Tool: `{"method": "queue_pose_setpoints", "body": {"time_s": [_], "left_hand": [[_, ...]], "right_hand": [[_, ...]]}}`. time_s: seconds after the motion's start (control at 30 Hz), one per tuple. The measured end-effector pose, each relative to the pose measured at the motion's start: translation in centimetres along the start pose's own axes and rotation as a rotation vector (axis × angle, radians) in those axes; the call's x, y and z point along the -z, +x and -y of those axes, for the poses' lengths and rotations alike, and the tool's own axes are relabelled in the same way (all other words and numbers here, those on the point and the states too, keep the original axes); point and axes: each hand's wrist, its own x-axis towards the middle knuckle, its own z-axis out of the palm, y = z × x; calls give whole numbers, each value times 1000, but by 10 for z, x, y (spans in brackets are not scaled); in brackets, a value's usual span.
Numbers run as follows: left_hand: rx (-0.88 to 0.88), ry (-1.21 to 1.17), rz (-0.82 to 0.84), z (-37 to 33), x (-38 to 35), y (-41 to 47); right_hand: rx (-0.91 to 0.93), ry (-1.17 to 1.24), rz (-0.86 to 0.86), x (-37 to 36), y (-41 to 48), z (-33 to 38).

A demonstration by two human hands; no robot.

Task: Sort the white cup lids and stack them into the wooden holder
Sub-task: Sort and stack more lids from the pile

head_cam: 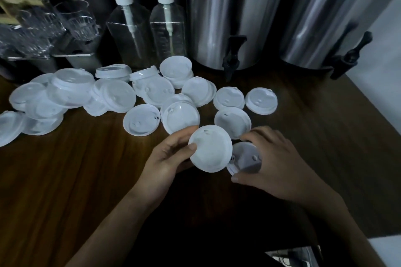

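Observation:
Several white cup lids [112, 95] lie scattered and overlapping across the dark wooden table [65, 180], from the far left to the middle. My left hand [167, 158] grips one white lid [209, 150] by its edge, held just above the table. Right beside it, my right hand [275, 162] curls over a second lid [246, 159] that is tilted on its side, thumb under its lower rim. A light wooden frame [13, 0] shows at the far left edge; whether it is the holder I cannot tell.
Two clear pump bottles [149, 34] stand behind the lids. Two steel dispensers with black taps [230, 19] [338, 24] fill the back right. Clear glasses [47, 26] sit on metal containers at the back left. The table's right edge runs diagonally [368, 102].

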Motion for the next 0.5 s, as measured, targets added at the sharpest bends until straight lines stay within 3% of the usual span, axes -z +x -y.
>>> {"method": "queue_pose_setpoints", "body": {"time_s": [0.17,0.37,0.5], "left_hand": [[21,8,-42,1,-3,3],[3,-43,-139,-5,1,4],[-4,-64,-195,-7,3,2]], "right_hand": [[-21,13,38,0,-2,-3],[9,120,-72,1,-4,-7],[15,316,-168,4,-6,-3]]}}
